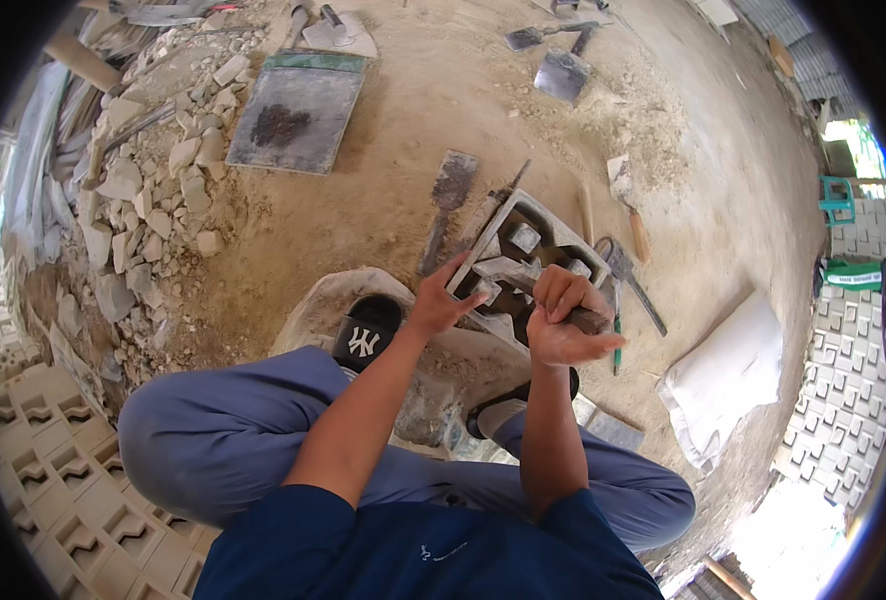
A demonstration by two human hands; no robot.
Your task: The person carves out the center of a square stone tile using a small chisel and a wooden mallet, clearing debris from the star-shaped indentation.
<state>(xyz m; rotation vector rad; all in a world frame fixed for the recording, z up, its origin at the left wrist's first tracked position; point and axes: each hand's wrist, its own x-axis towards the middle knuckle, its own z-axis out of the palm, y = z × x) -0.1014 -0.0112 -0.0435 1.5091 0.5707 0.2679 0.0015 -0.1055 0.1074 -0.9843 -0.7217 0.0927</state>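
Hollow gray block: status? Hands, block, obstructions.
Left hand holds hollow gray block by its left edge. Right hand grips handled tool, head over block, contact unclear. Flat blade close left, dark metal tool close right.

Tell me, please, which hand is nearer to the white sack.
Right. The right hand is to the left of the white sack, apart from it; the left hand is farther left.
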